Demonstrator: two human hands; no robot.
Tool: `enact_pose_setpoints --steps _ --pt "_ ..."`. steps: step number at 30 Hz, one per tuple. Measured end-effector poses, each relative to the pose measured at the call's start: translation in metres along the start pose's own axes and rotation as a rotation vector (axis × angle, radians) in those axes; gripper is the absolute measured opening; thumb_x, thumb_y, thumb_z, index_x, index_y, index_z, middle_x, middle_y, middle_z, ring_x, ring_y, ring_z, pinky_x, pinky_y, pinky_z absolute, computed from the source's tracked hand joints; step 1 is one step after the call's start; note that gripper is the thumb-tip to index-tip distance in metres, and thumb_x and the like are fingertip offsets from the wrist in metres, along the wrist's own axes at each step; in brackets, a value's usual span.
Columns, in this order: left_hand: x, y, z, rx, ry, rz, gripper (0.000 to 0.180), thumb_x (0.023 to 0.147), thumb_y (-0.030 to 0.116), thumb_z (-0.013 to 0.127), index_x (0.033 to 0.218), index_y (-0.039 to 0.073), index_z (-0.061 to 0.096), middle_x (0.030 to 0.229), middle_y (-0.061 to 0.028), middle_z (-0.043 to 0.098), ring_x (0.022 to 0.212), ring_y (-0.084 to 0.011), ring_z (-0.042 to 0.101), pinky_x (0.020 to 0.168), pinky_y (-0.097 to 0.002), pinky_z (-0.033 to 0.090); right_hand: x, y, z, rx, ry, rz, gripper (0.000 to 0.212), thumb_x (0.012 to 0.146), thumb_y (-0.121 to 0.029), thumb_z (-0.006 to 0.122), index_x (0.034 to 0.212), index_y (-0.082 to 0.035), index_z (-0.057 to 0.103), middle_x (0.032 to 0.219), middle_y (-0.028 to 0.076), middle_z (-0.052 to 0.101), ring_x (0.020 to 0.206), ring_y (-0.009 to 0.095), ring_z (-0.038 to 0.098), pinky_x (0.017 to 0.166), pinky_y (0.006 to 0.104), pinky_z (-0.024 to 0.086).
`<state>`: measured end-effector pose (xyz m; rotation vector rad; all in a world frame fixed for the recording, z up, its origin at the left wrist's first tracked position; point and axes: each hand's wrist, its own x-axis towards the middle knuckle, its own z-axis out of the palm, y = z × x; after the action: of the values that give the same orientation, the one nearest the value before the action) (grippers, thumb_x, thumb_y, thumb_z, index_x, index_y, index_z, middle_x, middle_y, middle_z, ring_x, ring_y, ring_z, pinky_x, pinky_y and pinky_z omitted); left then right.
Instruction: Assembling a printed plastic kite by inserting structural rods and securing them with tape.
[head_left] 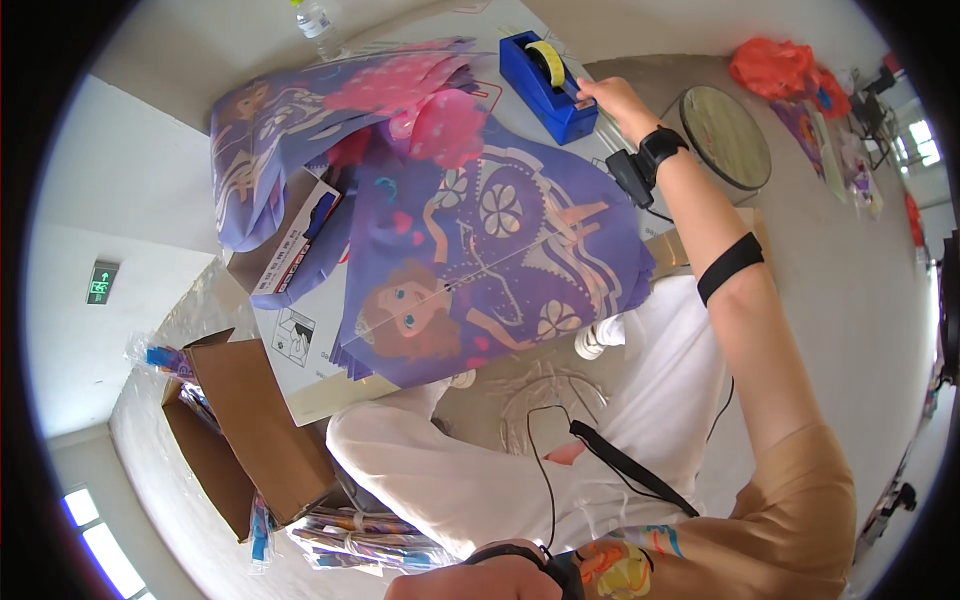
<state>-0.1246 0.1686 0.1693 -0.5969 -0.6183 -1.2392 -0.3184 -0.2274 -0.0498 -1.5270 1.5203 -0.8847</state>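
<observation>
The head camera sits at the wearer's head, above the lap, and faces down and forward. At middle range, the table occupies the upper centre; the right hand is at its far side. The white trousers appear nearer, below. The fisheye field also takes in a window at lower left. Straight edges bow toward a dark circular rim.

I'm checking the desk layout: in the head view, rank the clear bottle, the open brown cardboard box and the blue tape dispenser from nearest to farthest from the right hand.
1. Blue tape dispenser: right beside the right hand, at its fingertips.
2. Clear bottle: off to the left, at the top edge.
3. Open brown cardboard box: lower left.
</observation>
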Motion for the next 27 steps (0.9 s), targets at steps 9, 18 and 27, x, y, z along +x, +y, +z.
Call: enact_pose_setpoints --steps 9,18,27 --pt "-0.001 0.012 -0.008 0.035 -0.089 -0.014 0.06 0.102 0.047 0.029 0.052 0.015 0.039 0.051 0.0017 0.038 0.041 -0.0112 0.043 0.061 -0.0295 0.053 0.011 -0.006 0.001 0.188 -0.079 0.113 0.019 0.08 -0.012 0.069 0.082 0.007 0.069 0.08 0.012 0.069 0.066 0.021 0.063 0.084 0.0332 0.043" --pt "0.001 0.001 -0.009 0.09 -0.096 0.126 0.059 0.103 0.044 0.03 0.052 0.015 0.039 0.049 0.0019 0.039 0.041 -0.011 0.043 0.057 -0.0284 0.05 -0.024 -0.029 0.015 0.362 0.091 0.181 0.021 0.079 -0.015 0.069 0.09 0.003 0.07 0.086 0.013 0.068 0.075 0.021 0.062 0.077 0.0348 0.045" --pt "0.007 -0.021 0.003 0.126 -0.05 0.21 0.058 0.103 0.042 0.031 0.051 0.017 0.037 0.048 0.0023 0.04 0.04 -0.0102 0.044 0.056 -0.0276 0.05 -0.029 -0.036 0.003 0.359 0.204 0.038 0.022 0.075 -0.014 0.074 0.082 0.007 0.068 0.083 0.009 0.067 0.077 0.016 0.058 0.072 0.0306 0.044"
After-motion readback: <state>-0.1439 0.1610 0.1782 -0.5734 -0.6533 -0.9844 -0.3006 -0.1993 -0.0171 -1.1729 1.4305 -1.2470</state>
